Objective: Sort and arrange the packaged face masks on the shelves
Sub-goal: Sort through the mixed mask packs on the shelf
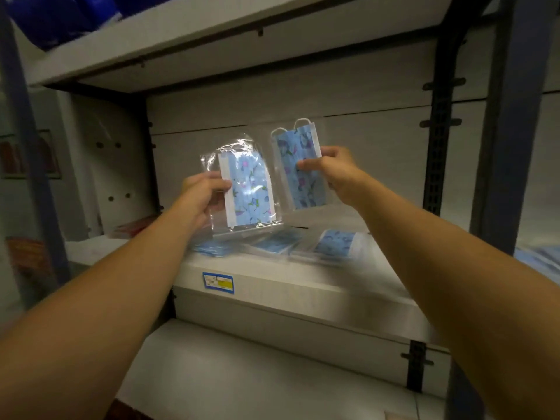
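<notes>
My left hand (pixel 204 192) pinches the left edge of a clear packet (pixel 250 189) that holds a blue flower-print face mask, upright above the middle shelf (pixel 272 268). My right hand (pixel 330 171) pinches a second packet (pixel 298 165) of the same print by its right edge, a little higher and tilted. The two packets hang side by side, close together, in front of the shelf's white back wall. Below them several more blue mask packets (pixel 333 242) lie flat in a loose row on the shelf.
A blue-bordered label (pixel 218 281) sticks to the shelf's front edge. An upper shelf (pixel 181 34) carries dark blue packs (pixel 60 13). Dark metal uprights (pixel 439 131) stand at the right. Red packets (pixel 133 227) lie on the neighbouring shelf at the left. A lower shelf (pixel 242 374) runs beneath.
</notes>
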Motion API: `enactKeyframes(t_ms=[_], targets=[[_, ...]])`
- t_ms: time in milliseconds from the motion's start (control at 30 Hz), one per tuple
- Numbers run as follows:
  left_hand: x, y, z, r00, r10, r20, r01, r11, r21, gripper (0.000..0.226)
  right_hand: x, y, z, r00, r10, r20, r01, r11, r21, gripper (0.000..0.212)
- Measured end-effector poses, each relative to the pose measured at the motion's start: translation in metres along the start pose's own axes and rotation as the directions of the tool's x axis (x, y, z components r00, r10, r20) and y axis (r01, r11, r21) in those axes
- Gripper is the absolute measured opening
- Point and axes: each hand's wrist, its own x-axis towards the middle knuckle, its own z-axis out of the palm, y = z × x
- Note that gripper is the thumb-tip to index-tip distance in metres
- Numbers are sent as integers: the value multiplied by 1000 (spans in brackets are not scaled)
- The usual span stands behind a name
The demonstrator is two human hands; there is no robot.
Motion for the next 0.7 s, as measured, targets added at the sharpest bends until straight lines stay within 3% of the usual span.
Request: enactKeyframes(t_ms=[333, 700], targets=[[37, -18, 42, 974, -38, 222, 56, 996, -74, 17, 0, -5, -39, 948, -123, -294, 69, 980, -189, 9], [39, -53, 106, 907, -160, 389, 192, 980, -44, 16, -7, -3, -78, 855, -203, -478, 61, 953, -296, 14]])
